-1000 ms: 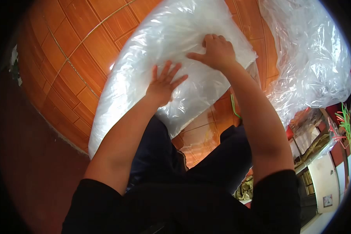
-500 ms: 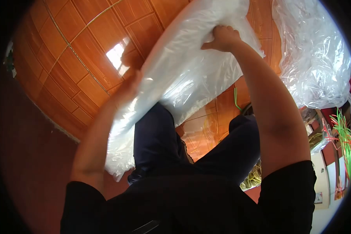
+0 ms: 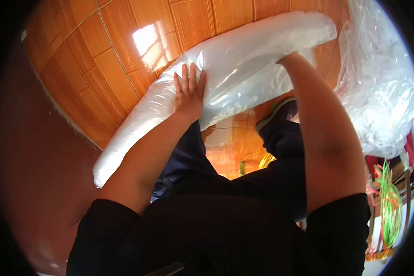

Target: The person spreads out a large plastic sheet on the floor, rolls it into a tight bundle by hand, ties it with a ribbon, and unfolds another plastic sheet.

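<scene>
Flat-palmed, the left hand [image 3: 188, 94] presses with fingers spread on the long, translucent white plastic bag bundle [image 3: 244, 50], which spans above the knees over the orange tiled floor [image 3: 106, 55]. Right hand is tucked under the far end, so its grip can't be told. Looks light, soft and slippery, probably saggy mid-span; best held from beneath at both ends. Crinkled clear plastic heap [image 3: 382, 87] crowds the right; open floor lies left.

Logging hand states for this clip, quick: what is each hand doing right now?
Left hand: open, fingers flat on top of the clear plastic bag.
Right hand: hidden behind the bag; only the forearm shows, so it cannot be told.
</scene>
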`<state>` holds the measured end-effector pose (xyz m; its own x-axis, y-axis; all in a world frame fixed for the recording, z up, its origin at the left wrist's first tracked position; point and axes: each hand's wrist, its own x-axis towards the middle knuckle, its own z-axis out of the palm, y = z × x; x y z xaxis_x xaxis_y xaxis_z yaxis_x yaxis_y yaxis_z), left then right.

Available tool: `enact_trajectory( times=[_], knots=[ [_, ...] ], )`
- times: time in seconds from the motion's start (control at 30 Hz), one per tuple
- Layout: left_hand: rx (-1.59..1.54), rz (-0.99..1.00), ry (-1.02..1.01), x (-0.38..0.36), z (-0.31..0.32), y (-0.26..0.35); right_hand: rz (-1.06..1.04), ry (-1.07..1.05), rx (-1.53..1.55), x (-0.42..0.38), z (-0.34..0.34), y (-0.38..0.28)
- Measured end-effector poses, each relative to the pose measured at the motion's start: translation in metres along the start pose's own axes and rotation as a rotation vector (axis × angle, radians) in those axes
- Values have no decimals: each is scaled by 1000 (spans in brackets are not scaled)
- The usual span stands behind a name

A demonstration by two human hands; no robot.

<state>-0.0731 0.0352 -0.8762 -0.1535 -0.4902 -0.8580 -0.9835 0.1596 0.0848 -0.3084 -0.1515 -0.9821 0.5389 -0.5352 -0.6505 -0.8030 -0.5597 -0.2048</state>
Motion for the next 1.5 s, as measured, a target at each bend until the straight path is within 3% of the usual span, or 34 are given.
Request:
enact_trajectory(
  times=[0.23,0.37,0.47,0.57,0.6,0.7,0.73,0.8,0.83,0.87,0.9,0.93,0.97,1.0,1.1,1.17,1.2,1.33,1.5],
  knots=[
    [101,-210,-69,18,14,15,-68,89,-25,7,3,-19],
    [40,-351,-27,14,8,27,-136,96,-52,13,1,-20],
    [-78,-568,122,-6,30,59,-176,79,-82,14,-2,-19],
    [-460,-482,-1,-49,10,78,-208,52,-105,20,-9,-17],
    [-516,-454,158,-53,29,86,-215,44,-114,20,-11,-15],
    [-401,-471,94,-43,41,95,-229,26,-97,14,-18,-10],
    [-366,-485,27,-37,42,95,-231,0,-73,6,-21,-9],
    [-222,-551,154,-13,75,99,-190,-148,-36,-22,-38,-14],
    [-156,-584,213,-6,89,102,-148,-303,-73,-41,-46,-20],
    [-365,-539,306,-5,90,99,-157,-479,-181,-60,-57,-27],
    [-356,-524,312,-3,92,99,-182,-656,-283,-79,-67,-33],
    [-347,-520,312,-4,92,99,-313,-698,-481,-106,-110,-60],
    [-332,-523,310,-5,94,98,-739,-826,-490,-120,-137,-72],
    [-359,-496,341,-5,96,96,-1134,-555,-20,-128,-142,-67],
    [-384,-456,384,-9,91,92,-1037,-151,-466,-72,-151,-29],
    [-375,-365,550,-2,97,88,-912,-240,-716,-68,-127,14],
    [-367,-331,630,-3,95,87,-885,-211,-690,-69,-123,21],
    [-267,-199,636,6,66,58,-687,-263,-539,-104,-107,35],
    [83,-122,616,10,39,13,-527,-257,-445,-125,-89,26]
  ],
)
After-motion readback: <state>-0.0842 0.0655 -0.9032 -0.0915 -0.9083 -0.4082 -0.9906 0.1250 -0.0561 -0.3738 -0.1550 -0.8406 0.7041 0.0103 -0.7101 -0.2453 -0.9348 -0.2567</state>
